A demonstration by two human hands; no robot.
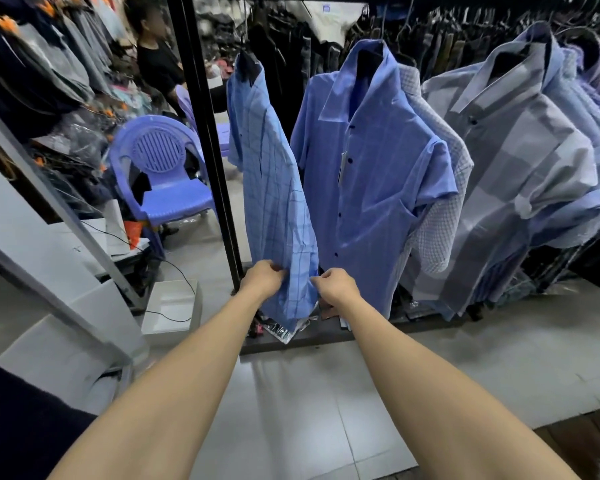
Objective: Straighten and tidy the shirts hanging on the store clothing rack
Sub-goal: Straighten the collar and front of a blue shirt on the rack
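far left wall: I see dark and grey garments (45,64) hung in rows at 10 o'clock, orange hanger tips showing.
bystander: a person in a black top (160,67) stands at 11 o'clock, behind the pole.
chair: blue plastic chair (163,174) at 9 o'clock, on the floor just left of the pole.
white box: small white box (172,310) on the tiles at 8 o'clock, a black cable running over it.
rack pole: black upright (210,147) runs from 12 o'clock down to centre, just left of the checked shirt.
left hand: left hand (262,278) at centre, fingers curled and pinching the left edge of the checked shirt near its hem.
task shirt: light blue checked shirt (274,188) hangs edge-on from a dark hanger, first on the rail, from 12 o'clock down to centre. Fabric is creased low down. A clear plastic wrapper (284,330) lies at its hem on the rack base.
right hand: right hand (336,285) just right of centre, fingers curled and pinching the shirt's right edge, level with the left hand.
next shirt: plain blue short-sleeve shirt (371,174) at 1 o'clock, front facing me, dark buttons, a tag at the placket.
behind it: white fine-check shirt (437,223), touching the blue one's back.
right end: grey block-pattern shirt (520,161) at 2 o'clock, more blue shirts packed behind it.
floor: pale tiles (291,410) at 6 o'clock, between my forearms.
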